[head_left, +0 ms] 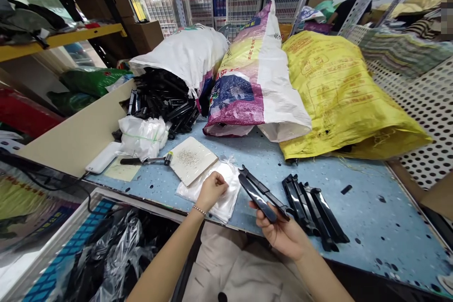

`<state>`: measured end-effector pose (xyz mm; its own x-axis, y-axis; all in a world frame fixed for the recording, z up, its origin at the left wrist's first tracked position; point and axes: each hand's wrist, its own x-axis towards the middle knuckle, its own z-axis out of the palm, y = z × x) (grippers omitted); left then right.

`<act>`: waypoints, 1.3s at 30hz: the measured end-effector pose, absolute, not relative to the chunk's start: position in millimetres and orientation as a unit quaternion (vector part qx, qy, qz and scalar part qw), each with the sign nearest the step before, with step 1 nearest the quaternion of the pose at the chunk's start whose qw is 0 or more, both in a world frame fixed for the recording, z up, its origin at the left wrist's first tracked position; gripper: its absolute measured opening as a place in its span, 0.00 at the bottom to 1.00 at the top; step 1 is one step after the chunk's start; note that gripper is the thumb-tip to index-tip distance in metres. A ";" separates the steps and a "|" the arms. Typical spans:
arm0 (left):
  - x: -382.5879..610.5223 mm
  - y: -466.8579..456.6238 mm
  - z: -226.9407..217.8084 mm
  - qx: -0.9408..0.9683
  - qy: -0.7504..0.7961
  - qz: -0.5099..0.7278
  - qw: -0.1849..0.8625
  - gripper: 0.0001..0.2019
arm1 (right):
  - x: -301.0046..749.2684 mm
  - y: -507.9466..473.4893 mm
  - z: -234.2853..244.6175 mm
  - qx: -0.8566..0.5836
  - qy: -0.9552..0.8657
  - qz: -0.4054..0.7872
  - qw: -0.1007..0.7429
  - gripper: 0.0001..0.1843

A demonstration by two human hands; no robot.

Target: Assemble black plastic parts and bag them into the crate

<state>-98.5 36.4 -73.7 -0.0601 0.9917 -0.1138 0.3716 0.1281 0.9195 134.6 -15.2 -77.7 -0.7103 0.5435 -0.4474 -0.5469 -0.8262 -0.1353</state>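
My left hand rests over a stack of thin clear plastic bags at the front edge of the table. Its fingers are curled together, and whether they pinch a bag is hidden. In my right hand are two long black plastic pieces, held at their near ends and tilted away to the left. One has a smooth glossy face, the other a narrow ridged shape. Just right of that hand, several similar black pieces lie side by side on the blue table.
A white board with small bits lies beside a black-handled tool. Behind are a bundle of bags, a white sack spilling black parts, a printed sack and a yellow sack. A bin of black bagged items stands lower left.
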 end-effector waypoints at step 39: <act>-62.2 -60.5 -13.6 0.787 0.430 0.280 0.342 0.32 | 79.8 -14.0 -79.6 -0.405 -0.348 0.757 0.376 0.05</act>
<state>-62.2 -60.5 -13.6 0.4721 0.8692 0.1472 0.4858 -0.3959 0.7793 79.8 -14.0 -79.6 -0.3890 0.8512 -0.3524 -0.2873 -0.4755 -0.8315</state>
